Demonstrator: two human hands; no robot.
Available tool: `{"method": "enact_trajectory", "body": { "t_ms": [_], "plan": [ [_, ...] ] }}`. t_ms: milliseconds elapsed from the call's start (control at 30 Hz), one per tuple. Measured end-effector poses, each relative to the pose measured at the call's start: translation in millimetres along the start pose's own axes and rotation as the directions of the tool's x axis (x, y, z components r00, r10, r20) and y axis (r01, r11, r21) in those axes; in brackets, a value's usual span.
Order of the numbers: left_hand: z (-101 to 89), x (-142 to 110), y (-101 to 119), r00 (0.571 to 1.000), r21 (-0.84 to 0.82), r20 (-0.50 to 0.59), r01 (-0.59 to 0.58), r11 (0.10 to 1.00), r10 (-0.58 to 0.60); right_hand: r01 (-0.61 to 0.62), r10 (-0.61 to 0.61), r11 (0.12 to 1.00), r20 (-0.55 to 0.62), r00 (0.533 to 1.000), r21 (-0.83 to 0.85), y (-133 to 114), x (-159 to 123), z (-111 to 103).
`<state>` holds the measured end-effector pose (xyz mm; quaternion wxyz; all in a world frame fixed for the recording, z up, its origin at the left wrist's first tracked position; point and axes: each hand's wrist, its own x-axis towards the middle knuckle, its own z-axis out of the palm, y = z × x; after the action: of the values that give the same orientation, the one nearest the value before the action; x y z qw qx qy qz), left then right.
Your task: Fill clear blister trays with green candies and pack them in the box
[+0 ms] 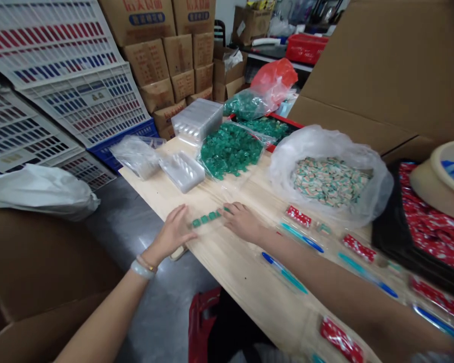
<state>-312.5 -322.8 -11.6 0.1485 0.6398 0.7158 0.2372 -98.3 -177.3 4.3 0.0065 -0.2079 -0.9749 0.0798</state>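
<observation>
Row of green pieces (204, 220) mid-frame, at the table (227, 272) edge. Left hand (174, 232) spread at row's left end. Right hand (240, 220) over right end, can't tell if pinching. Green pile (230, 148) upper center.

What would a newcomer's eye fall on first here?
The heap of vivid green pieces far along the wooden table probably wins. Next comes the short row of green pieces between the left hand and the right hand. Farther right, a cloudy plastic bag lies open around small pale pieces.
</observation>
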Motion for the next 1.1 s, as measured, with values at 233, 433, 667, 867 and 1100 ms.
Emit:
{"method": "enact_trajectory", "body": {
  "t_ms": [233,433,667,867,1100],
  "plan": [
    [9.2,-5,7,0.974,-0.093,-0.076,0.205,0.974,-0.212,0.028,-0.028,1.000,-0.032,0.999,-0.013,-1,-4,10],
    [8.4,22,34,0.743,-0.694,0.081,0.521,0.497,-0.665,-0.004,0.008,0.999,-0.094,0.996,0.047,-14,-13,14],
    [-3.5,39,68,0.727,-0.789,0.317,0.559,0.256,-0.609,0.009,0.019,0.968,-0.112,0.994,0.249,-4,-18,1],
    [-13.6,49,153,0.708,-0.801,0.073,0.461,0.381,-0.702,-0.121,0.278,0.777,-0.165,0.946,0.617,-2,-45,-64],
    [45.5,65,238,0.989,-0.498,-0.142,-0.099,0.861,0.032,-0.096,0.726,0.306,-0.167,0.668,0.947,2,-101,-88]
  ]
}}
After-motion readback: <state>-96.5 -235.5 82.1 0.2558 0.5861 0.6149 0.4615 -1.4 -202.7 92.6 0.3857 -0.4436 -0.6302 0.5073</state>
